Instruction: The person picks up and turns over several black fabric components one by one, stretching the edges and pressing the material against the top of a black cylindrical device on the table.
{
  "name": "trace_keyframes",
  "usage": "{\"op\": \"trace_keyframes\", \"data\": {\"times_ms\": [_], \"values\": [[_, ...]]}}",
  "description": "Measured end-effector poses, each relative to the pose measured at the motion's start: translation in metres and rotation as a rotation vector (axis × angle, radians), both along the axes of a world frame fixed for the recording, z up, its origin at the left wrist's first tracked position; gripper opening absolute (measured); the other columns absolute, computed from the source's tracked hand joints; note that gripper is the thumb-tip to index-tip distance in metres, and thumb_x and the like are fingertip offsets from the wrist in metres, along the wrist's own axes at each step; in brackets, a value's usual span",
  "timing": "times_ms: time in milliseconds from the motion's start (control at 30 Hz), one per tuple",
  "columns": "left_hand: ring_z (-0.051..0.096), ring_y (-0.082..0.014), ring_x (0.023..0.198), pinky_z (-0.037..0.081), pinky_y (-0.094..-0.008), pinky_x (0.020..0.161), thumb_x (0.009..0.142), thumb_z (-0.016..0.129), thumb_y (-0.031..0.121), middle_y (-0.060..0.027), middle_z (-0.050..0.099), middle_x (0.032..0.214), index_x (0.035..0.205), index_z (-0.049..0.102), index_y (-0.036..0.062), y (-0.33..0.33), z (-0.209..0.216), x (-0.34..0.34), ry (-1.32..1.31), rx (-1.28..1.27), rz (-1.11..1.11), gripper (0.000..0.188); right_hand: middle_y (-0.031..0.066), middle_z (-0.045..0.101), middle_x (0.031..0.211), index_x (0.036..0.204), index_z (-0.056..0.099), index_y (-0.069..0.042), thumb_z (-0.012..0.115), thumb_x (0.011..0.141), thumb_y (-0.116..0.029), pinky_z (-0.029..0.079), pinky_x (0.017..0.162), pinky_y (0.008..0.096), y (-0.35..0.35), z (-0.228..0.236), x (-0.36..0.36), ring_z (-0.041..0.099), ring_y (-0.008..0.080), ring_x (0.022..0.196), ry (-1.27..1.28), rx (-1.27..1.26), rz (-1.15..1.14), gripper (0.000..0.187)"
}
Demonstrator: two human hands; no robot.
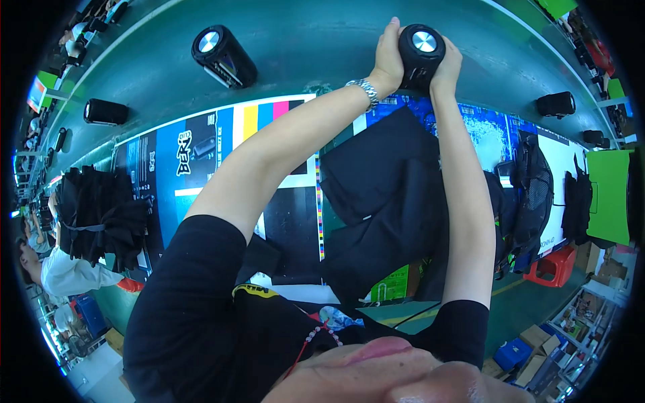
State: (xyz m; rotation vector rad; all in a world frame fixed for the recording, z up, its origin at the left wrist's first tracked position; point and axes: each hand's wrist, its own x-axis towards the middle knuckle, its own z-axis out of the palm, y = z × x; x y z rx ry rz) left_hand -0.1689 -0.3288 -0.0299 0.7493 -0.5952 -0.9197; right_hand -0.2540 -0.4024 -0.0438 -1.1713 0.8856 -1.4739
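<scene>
Both of my arms reach out to the far side of the bench, where a black cylindrical speaker (418,70) with a silver disc on its end stands between my palms. My left hand (388,62) wraps its left side, and my right hand (448,69) grips the right side. A second black speaker (232,64) leans in view to the left of my hands. Below my wrists, black fabric (383,168) is spread over printed sheets (201,151) with coloured bars. The fingers behind the held speaker are partly hidden.
More black speakers sit along the green bench surface, one at the left (106,111) and another at the right (556,104). A bundle of black cloth (101,211) lies left, near a co-worker's white sleeve (74,274). A red stool (552,267) and green panel (608,191) are at right.
</scene>
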Motion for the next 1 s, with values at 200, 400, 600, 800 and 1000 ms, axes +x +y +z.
{"op": "trace_keyframes", "data": {"times_ms": [200, 400, 600, 800, 1000], "values": [[0.061, -0.0409, 0.077, 0.047, -0.0441, 0.074, 0.099, 0.028, 0.025, -0.0244, 0.063, 0.077, 0.084, 0.057, -0.0046, -0.026, -0.024, -0.014, -0.715, -0.061, 0.444, 0.044, 0.0044, 0.065, 0.078, 0.088, 0.069, 0.007, 0.054, 0.084, -0.01, 0.047, 0.062, 0.0266, -0.011, -0.008, -0.021, 0.057, 0.0111, 0.068, 0.027, 0.019, -0.071, 0.023], [0.062, -0.0281, 0.085, 0.046, -0.036, 0.082, 0.098, 0.036, 0.04, -0.0187, 0.066, 0.086, 0.102, 0.054, -0.0063, -0.004, -0.014, 0.012, -0.37, 0.338, 0.131, 0.05, 0.0116, 0.068, 0.077, 0.083, 0.069, 0.005, 0.055, 0.091, -0.025, 0.048, 0.066, 0.0334, -0.002, 0.011, -0.043, 0.06, 0.0175, 0.068, 0.628, -0.079, -0.451, 0.034], [0.058, -0.0157, 0.102, 0.039, -0.0293, 0.094, 0.097, 0.039, 0.048, -0.0119, 0.063, 0.11, 0.119, 0.051, -0.0054, 0.091, 0.03, 0.07, -0.412, 0.215, -0.116, 0.059, 0.0046, 0.046, 0.073, 0.08, 0.049, -0.002, 0.044, 0.098, -0.029, 0.024, 0.04, 0.0222, 0.066, 0.124, -0.104, 0.033, 0.0096, 0.05, -0.408, 0.214, 0.275, 0.032], [0.058, -0.0132, 0.102, 0.045, -0.027, 0.089, 0.088, 0.064, 0.023, -0.0086, 0.062, 0.108, 0.121, 0.052, -0.0039, 0.201, 0.068, 0.069, -0.53, 0.213, -0.453, 0.045, 0.0056, 0.051, 0.074, 0.083, 0.052, 0.0, 0.05, 0.096, -0.031, 0.029, 0.044, 0.0229, 0.16, 0.12, 0.02, 0.04, 0.0095, 0.056, -0.288, 0.357, 0.546, 0.034], [0.061, -0.0061, 0.084, 0.048, -0.0224, 0.077, 0.092, 0.059, 0.018, -0.0016, 0.066, 0.092, 0.104, 0.062, 0.0012, 0.256, 0.061, 0.098, -0.194, 0.242, -0.176, 0.021, 0.0082, 0.059, 0.084, 0.091, 0.057, 0.0, 0.056, 0.092, -0.037, 0.047, 0.069, 0.0295, 0.207, 0.076, 0.062, 0.055, 0.0164, 0.075, -0.467, 0.497, 0.532, 0.037]]}}
